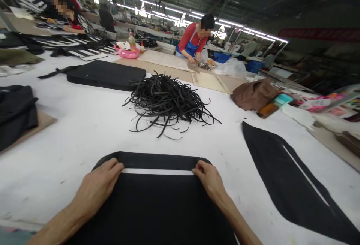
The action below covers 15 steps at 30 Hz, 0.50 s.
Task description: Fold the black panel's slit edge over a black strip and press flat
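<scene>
A black sheet panel [157, 207] with rounded far corners lies flat in front of me. Near its far edge runs a white strip [159, 171], which may be a strip or a slot showing the table. At the strip's left end, my left hand [102, 177] has thumb and fingers pinched together on the panel. My right hand [208, 177] pinches at the right end in the same way. What lies between the fingertips is too small to make out. Beyond the panel is a tangled pile of thin black strips [168, 100].
On the white table [84, 136], a similar black panel [289, 177] lies to the right and a stack of black panels [107, 73] at the back left. Dark fabric [15, 114] rests on the left. A brown cloth bag [253, 94] sits at right; a co-worker in red [191, 41] works across.
</scene>
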Available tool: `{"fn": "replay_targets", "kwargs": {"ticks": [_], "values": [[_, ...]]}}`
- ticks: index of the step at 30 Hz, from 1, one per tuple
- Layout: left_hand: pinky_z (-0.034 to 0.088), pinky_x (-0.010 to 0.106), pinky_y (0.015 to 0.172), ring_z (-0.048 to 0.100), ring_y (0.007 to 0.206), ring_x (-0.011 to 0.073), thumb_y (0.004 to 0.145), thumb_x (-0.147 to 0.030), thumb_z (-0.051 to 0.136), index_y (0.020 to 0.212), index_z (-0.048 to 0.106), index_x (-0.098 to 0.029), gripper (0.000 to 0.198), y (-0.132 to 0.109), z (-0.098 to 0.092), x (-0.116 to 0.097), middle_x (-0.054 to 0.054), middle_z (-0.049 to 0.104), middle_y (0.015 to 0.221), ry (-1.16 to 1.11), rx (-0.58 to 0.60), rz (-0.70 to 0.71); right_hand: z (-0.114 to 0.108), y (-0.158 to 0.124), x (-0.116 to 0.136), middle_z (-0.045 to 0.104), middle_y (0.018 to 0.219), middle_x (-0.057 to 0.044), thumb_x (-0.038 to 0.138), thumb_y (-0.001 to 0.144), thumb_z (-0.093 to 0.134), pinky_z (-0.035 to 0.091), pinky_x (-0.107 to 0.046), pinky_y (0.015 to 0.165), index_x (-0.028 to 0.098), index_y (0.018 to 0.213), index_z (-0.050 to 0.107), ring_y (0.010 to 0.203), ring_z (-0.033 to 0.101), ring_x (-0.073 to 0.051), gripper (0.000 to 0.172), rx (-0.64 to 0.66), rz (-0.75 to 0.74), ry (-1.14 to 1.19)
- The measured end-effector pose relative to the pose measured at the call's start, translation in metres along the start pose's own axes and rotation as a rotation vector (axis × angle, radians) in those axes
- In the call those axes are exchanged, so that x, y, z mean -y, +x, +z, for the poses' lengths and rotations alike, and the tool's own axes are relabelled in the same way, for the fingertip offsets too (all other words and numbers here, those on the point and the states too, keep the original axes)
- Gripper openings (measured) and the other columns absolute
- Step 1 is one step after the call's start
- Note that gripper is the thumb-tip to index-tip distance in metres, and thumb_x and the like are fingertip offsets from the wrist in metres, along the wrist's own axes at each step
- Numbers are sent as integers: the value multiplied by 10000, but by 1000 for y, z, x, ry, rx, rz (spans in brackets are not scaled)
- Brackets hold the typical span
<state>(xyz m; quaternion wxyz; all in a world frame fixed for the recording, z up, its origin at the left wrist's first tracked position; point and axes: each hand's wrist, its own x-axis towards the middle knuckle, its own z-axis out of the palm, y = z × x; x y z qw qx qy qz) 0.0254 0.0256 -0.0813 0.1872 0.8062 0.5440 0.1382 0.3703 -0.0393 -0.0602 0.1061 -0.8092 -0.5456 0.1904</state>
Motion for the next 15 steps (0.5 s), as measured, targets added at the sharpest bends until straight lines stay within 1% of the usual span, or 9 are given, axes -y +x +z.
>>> {"fn": "replay_targets", "kwargs": {"ticks": [2, 3, 4, 6, 8, 9, 11, 12, 15], "values": [[396, 300, 673, 541, 780, 186, 865, -382, 318, 835, 561, -233, 287, 0, 1, 0, 24, 521, 921, -135, 22, 4, 0, -3, 0, 523, 594, 31, 219, 805, 548, 295, -238, 529, 208, 642, 497, 619, 516, -155, 170, -7, 6, -46], [399, 292, 674, 538, 753, 178, 844, -411, 368, 834, 563, -230, 266, 1, 0, 2, 19, 529, 890, -244, 1, -47, 0, -4, 2, 535, 621, 19, 197, 816, 534, 299, -246, 542, 206, 657, 507, 632, 520, -162, 161, -21, 3, -72], [401, 281, 657, 528, 711, 169, 820, -445, 419, 861, 563, -227, 265, 2, -2, 4, 10, 535, 836, -370, -27, -127, 0, -5, 4, 555, 677, 0, 175, 836, 504, 308, -256, 563, 203, 692, 524, 654, 524, -169, 149, -41, -4, -98], [387, 253, 581, 488, 619, 153, 776, -512, 490, 941, 553, -218, 343, 5, -9, 11, -21, 514, 676, -631, -80, -334, -2, -5, 11, 579, 856, -49, 151, 874, 449, 331, -283, 645, 197, 808, 561, 761, 534, -194, 138, -87, -44, -142], [357, 225, 518, 450, 568, 137, 735, -559, 545, 1006, 537, -212, 440, 6, -14, 20, -49, 480, 571, -837, -118, -519, -5, -3, 16, 548, 1058, -77, 154, 871, 482, 329, -312, 765, 207, 958, 570, 930, 505, -228, 134, -105, -114, -165], [359, 214, 519, 456, 583, 135, 711, -574, 573, 1012, 537, -215, 470, 6, -15, 24, -54, 492, 564, -899, -138, -569, -6, 0, 18, 528, 1119, -78, 161, 851, 529, 315, -322, 817, 215, 1012, 566, 999, 477, -243, 174, -98, -147, -168], [390, 202, 568, 493, 653, 133, 671, -595, 622, 983, 552, -238, 479, 6, -12, 33, -61, 549, 611, -952, -183, -594, -9, 5, 18, 538, 1126, -81, 166, 796, 611, 298, -337, 865, 214, 1051, 569, 1047, 452, -261, 262, -63, -183, -162], [408, 201, 602, 511, 695, 134, 682, -606, 616, 970, 555, -258, 456, 6, -8, 36, -70, 571, 639, -956, -210, -584, -11, 7, 17, 562, 1082, -84, 174, 785, 623, 307, -339, 859, 204, 1041, 578, 1022, 470, -260, 261, -42, -182, -154], [466, 248, 686, 554, 796, 146, 830, -598, 455, 986, 531, -295, 349, 12, 0, 39, -88, 602, 752, -809, -245, -605, -18, 9, 9, 616, 905, -58, 239, 808, 601, 351, -306, 790, 187, 922, 614, 902, 533, -225, 126, 29, -160, -95]]}}
